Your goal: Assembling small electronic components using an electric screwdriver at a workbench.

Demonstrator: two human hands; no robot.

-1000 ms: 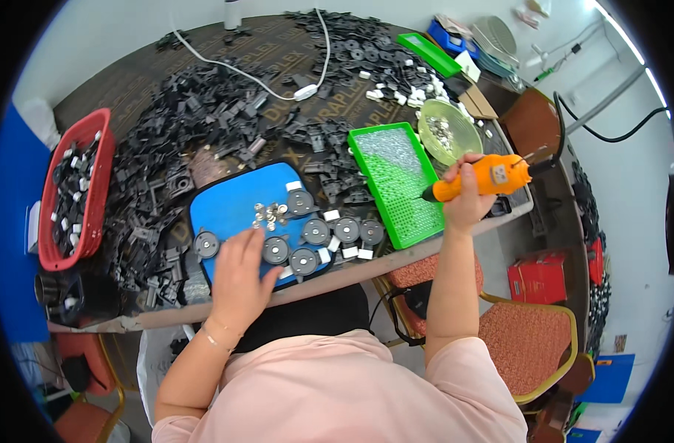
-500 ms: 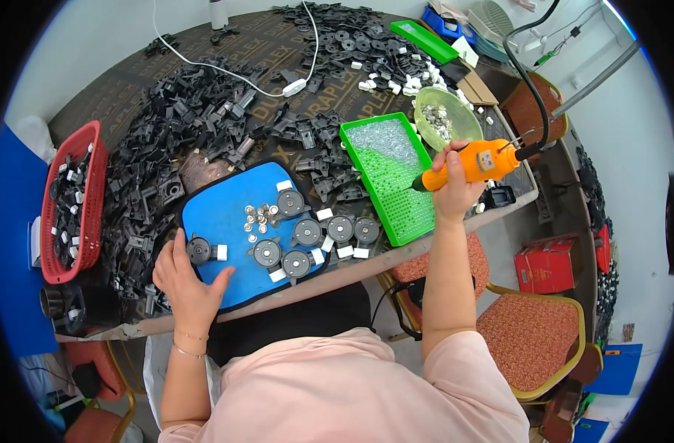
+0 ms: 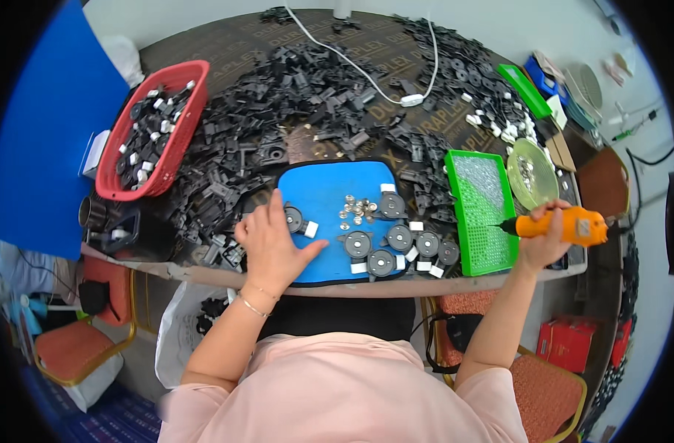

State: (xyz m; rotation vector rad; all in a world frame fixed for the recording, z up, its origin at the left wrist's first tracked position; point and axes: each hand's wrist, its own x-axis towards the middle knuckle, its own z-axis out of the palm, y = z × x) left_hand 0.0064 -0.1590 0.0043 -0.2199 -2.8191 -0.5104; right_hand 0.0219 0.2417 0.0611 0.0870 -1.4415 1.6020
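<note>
My left hand (image 3: 272,240) is at the left edge of a blue mat (image 3: 324,255), fingers stretched and thumb spread, holding nothing. Beside its fingers lies a round black part (image 3: 293,220) with a white block (image 3: 312,229). On the mat's right side, and just beyond it, sit several similar round black parts (image 3: 382,262) with white blocks, around a small pile of silvery metal pieces (image 3: 358,210). My right hand (image 3: 547,240) is closed around an orange electric screwdriver (image 3: 569,225), held nearly level. Its dark tip points left over a green tray (image 3: 487,255) with small shiny screws (image 3: 476,177).
Heaps of black plastic parts (image 3: 307,88) cover the table behind the mat. At the left is a red basket (image 3: 193,111) of mixed parts. A light-green bowl (image 3: 547,177) stands behind the screwdriver. A white cord (image 3: 344,59) with a switch crosses the far table.
The view has swung left, so the table appears shifted right. The screwdriver has turned more level, with its tip still over the green tray. My left hand stays beside the same round part.
</note>
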